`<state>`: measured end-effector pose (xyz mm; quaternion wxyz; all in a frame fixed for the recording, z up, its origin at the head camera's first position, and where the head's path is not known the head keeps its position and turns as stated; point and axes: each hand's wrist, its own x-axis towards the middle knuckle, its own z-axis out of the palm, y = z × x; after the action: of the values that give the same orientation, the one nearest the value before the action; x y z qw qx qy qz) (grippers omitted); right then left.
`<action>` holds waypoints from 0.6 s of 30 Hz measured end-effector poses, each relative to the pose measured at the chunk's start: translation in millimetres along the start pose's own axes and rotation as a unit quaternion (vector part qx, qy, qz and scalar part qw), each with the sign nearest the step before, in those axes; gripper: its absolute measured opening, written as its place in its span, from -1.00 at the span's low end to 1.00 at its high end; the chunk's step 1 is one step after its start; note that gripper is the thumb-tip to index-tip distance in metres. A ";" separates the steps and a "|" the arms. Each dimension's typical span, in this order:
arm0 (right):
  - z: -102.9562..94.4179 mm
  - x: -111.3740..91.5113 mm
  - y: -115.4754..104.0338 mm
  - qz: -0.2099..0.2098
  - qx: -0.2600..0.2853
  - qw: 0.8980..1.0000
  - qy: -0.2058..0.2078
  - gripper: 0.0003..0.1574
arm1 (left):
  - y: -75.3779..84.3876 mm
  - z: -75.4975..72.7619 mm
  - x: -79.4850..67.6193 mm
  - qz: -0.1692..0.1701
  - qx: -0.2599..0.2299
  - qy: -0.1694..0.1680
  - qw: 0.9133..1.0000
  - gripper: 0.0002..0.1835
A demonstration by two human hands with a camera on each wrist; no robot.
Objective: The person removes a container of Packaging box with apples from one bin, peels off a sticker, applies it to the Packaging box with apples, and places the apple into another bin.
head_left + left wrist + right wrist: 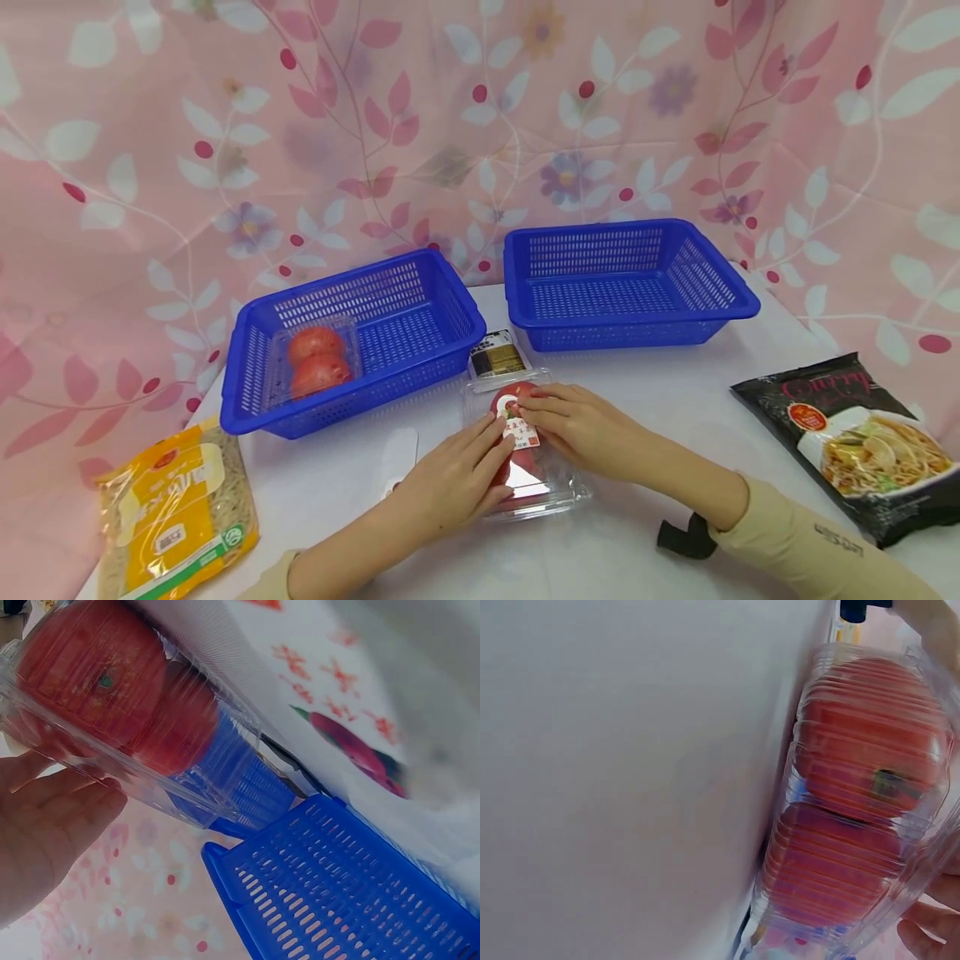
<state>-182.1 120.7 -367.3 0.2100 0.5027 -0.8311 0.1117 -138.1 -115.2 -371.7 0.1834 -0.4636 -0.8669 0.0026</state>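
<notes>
Sleeves (817, 537), hands (457, 475) (585, 429) on tomato pack (528, 479), baskets (420, 381) (622, 336) apart

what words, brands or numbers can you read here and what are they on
"Curry": black bag; its smaller print is unreadable
Yellow bag: print too blurred
Sticker on the clear pack: characters too small
White piece, left wrist view: red characters, too blurred
Right sleeve: dark lettering, unreadable

Fingers (934, 919) touch a clear ribbed box (889, 911) holding two red tomatoes (859, 742).
</notes>
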 end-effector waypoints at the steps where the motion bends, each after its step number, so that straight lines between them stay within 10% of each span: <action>1: -0.4 -0.7 0.0 0.002 0.006 1.000 -0.002 -0.52 | 0.2 -0.7 -0.8 -0.005 -0.008 -0.011 1.000 -0.42; 18: -3.9 -21.9 -8.6 0.095 0.051 0.983 -0.152 -0.26 | 2.4 2.2 -12.1 -0.084 -0.081 -0.123 0.986 -0.22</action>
<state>-164.6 135.5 -374.1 0.0440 0.4427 -0.8905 0.0957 -130.8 -123.1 -378.0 0.0371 -0.3986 -0.9160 -0.0263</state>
